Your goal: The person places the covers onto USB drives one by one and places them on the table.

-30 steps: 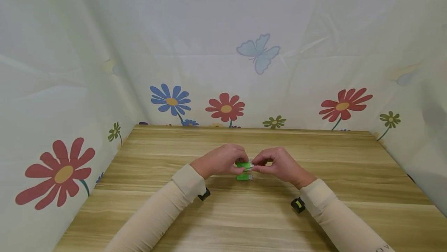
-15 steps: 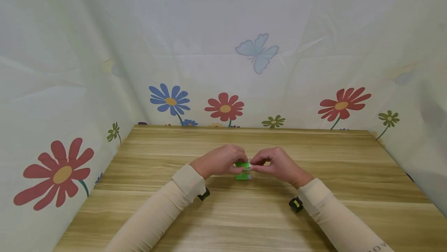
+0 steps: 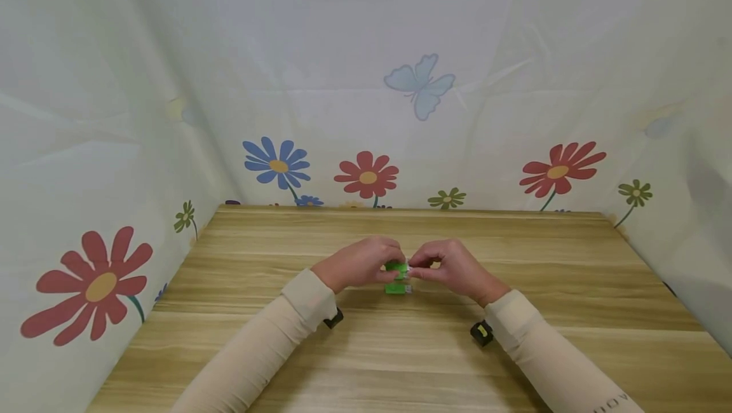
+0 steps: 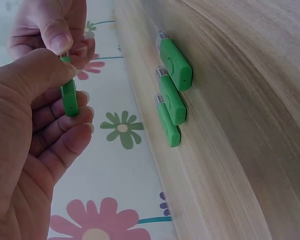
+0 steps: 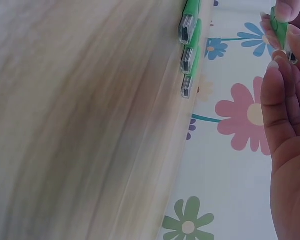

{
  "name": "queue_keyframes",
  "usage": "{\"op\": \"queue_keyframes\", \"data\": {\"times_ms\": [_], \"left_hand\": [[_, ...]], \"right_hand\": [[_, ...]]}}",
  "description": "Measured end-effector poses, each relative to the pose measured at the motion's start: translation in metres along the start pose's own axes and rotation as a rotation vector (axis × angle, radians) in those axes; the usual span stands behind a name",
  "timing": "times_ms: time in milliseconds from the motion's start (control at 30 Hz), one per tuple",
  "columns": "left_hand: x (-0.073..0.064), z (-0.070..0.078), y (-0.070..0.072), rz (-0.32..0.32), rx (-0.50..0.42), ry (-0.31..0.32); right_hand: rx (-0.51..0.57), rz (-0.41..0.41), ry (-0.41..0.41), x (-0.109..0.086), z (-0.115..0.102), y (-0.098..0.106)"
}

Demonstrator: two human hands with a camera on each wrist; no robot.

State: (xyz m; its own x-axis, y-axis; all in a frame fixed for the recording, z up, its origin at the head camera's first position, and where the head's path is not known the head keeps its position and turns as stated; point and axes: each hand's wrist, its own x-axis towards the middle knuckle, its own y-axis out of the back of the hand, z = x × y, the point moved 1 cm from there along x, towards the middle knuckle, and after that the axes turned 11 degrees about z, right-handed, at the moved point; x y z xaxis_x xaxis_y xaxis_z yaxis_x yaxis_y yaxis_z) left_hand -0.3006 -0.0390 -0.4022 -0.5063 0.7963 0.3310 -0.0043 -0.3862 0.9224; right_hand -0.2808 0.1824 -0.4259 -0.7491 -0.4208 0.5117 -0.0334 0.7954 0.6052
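My left hand (image 3: 366, 265) pinches the green body of a USB flash drive (image 4: 69, 95) between thumb and fingers, holding it above the table. At the drive's other end my right hand (image 3: 450, 268) pinches the connector end, where a bit of clear cap shows in the right wrist view; the fingertips hide most of it. Below the hands lie three more green flash drives with clear caps: one nearest (image 4: 177, 65), a middle one (image 4: 172, 100) and a farther one (image 4: 167, 122). They form a row, caps all facing the same way.
The wood-grain table (image 3: 400, 362) spreads around the hands. White cloth (image 3: 343, 32) printed with flowers and butterflies hangs behind it and along both sides. Small black devices sit at both wrists, one of them at the right wrist (image 3: 482, 333).
The right hand has shifted slightly left, closer to the left hand. The left hand keeps its hold on the flash drive, and the view has moved a little.
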Motion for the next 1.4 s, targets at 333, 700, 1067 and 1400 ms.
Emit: {"op": "queue_keyframes", "data": {"times_ms": [333, 700, 1067, 1400], "left_hand": [[0.003, -0.006, 0.001, -0.014, 0.006, 0.052], [0.015, -0.032, -0.002, 0.02, 0.024, 0.16], [0.027, -0.06, -0.021, -0.013, 0.036, 0.237], [0.036, -0.068, -0.035, -0.073, 0.032, 0.326]], "right_hand": [[-0.055, -0.027, -0.048, 0.009, 0.003, 0.0], [-0.134, -0.071, -0.133, 0.036, 0.018, -0.002], [-0.15, -0.069, -0.212, 0.05, 0.044, -0.014], [-0.138, -0.111, -0.302, 0.053, 0.064, -0.02]]}}
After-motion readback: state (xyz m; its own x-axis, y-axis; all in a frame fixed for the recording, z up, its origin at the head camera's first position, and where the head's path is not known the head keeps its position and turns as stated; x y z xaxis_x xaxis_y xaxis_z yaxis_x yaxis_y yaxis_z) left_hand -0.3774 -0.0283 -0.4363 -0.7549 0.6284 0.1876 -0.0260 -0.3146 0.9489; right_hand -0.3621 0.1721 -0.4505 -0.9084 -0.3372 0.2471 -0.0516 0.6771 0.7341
